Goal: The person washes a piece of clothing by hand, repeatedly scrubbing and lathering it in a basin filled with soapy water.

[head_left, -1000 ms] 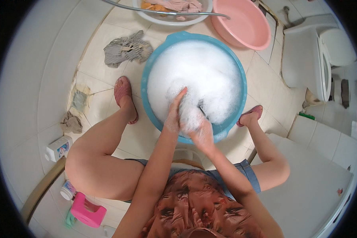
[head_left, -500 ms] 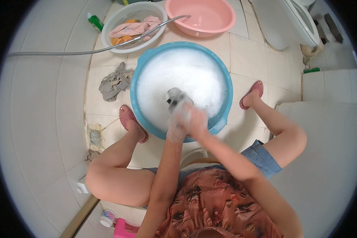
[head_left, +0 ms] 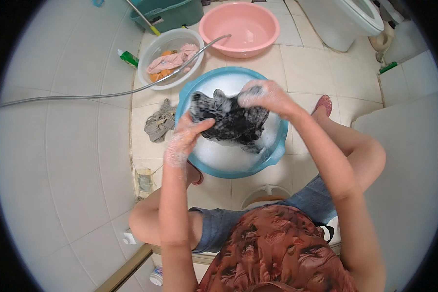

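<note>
A black garment [head_left: 228,121], streaked with white suds, is spread between the two hands above the round blue basin [head_left: 224,172], covering the middle of its opening and reaching toward its far edge. The hands are apart: the left hand [head_left: 186,134], at the basin's left edge, is clamped on the cloth's left side with the thumb across the front, and the right hand [head_left: 267,100] grips its upper right part near the far right edge. White foam [head_left: 224,155] fills the basin around and below the cloth, and suds coat the left wrist. Beyond the far left edge, a whitish basin [head_left: 163,44] holds a pink garment [head_left: 165,63] and orange cloth [head_left: 156,76]. To its right sits a pink basin [head_left: 238,29] with a bare inside; a metal hose [head_left: 107,96] crosses over the whitish basin and ends above the pink basin's left part. A teal tub [head_left: 180,17] stands behind these two, and a green tube [head_left: 128,59] is by the wall, just beside the whitish basin. On the tiled floor [head_left: 306,68], a crumpled grey striped cloth [head_left: 159,122] lies just outside the blue basin's left edge.
</note>
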Demonstrator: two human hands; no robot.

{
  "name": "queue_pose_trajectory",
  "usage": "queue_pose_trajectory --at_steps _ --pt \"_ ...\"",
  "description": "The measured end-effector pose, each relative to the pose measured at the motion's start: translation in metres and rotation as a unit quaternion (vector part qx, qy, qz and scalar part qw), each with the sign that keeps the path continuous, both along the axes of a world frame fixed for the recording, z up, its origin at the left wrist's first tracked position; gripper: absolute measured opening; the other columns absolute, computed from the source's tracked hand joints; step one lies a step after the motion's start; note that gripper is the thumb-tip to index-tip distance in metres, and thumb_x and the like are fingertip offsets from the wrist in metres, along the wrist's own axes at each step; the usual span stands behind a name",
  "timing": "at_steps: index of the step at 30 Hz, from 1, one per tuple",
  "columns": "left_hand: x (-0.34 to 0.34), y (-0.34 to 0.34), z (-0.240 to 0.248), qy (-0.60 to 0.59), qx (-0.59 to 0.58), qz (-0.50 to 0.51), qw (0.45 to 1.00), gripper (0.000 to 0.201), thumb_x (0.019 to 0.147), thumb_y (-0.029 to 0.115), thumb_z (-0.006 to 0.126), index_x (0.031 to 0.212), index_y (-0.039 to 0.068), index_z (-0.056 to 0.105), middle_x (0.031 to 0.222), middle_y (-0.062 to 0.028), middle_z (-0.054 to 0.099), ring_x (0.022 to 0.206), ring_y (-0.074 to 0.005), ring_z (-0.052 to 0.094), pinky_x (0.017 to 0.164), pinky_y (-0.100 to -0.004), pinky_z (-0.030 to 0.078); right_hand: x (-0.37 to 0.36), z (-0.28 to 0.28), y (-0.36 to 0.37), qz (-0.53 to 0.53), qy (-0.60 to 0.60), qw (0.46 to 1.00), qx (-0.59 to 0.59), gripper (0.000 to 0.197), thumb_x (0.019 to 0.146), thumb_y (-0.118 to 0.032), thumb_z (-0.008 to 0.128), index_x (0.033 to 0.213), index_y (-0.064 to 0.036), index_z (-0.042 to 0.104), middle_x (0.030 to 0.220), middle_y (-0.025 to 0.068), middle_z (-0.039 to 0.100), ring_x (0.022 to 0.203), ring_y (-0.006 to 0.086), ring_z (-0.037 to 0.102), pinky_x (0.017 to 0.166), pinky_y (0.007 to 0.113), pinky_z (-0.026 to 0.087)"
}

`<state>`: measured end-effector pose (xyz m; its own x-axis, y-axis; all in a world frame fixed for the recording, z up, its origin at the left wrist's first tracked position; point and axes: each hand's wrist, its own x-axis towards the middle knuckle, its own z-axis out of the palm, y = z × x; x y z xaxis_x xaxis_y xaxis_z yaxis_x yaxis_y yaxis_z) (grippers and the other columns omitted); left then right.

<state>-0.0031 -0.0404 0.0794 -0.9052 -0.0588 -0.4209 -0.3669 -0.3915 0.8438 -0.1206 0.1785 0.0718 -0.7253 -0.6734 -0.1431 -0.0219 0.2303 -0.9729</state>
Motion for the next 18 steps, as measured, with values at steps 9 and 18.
queue_pose_trajectory --at_steps 9,18 --pt "-0.004 -0.058 0.068 0.007 -0.241 -0.144 0.96 0.055 0.062 0.003 0.073 0.112 -0.001 0.052 0.101 -0.0065 0.06 0.093 -0.016 0.055 0.086 -0.0277 0.043 -0.029 0.069 0.01 -0.043 -0.039 0.997 -0.045 0.029 0.071 -0.009 0.062 0.097 0.0019 0.057 0.085 0.0062 0.058 0.075 0.0126 0.054 0.067 0.025 0.045" --pt "0.006 -0.049 0.106 -0.013 -0.295 -0.062 0.953 0.056 0.075 0.023 0.071 0.119 -0.004 0.048 0.109 -0.0132 0.057 0.099 -0.0206 0.055 0.087 -0.0297 0.042 -0.021 0.143 0.005 -0.107 -0.152 0.967 -0.174 0.037 0.075 -0.002 0.046 0.111 0.0017 0.052 0.096 0.0109 0.06 0.084 0.0181 0.061 0.073 0.029 0.05"
